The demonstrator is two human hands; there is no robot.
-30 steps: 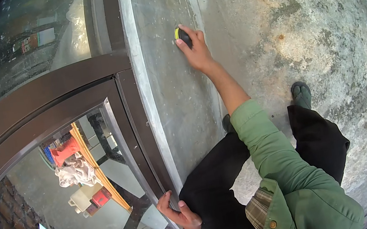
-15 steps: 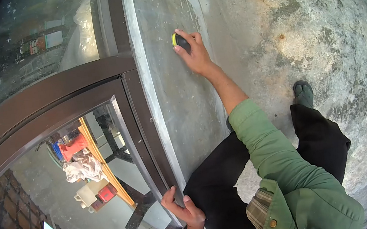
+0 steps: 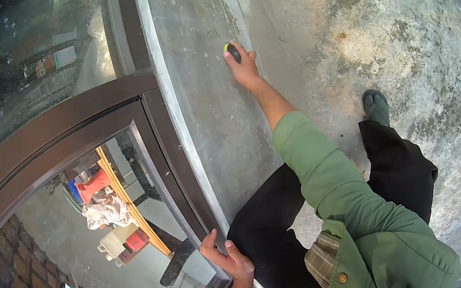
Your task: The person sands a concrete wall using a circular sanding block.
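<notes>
My right hand (image 3: 244, 70) is closed around a small, rounded black-and-yellow object (image 3: 234, 54), with the thumb and fingers wrapped over its edges. Grey concrete (image 3: 199, 89) beside the window frame lies under it, and my right arm is stretched forward. My left hand (image 3: 230, 260) rests at the lower part of the brown frame (image 3: 178, 169), beside my knee. Its thumb and index finger are apart, and nothing shows between them; the other fingers are partly hidden.
Glass panes (image 3: 47, 57) fill the left side and carry reflections. Behind or in the lower pane appear a white cloth (image 3: 107, 213) and a red container (image 3: 137, 239). A pale strip (image 3: 173, 102) edges the frame. My sandalled foot (image 3: 377, 108) stands on stained concrete to the right.
My right hand has moved slightly right relative to the frame, keeping the black-and-yellow object, which now looks more turned. My left hand stays at the frame. The whole view has shifted a little.
</notes>
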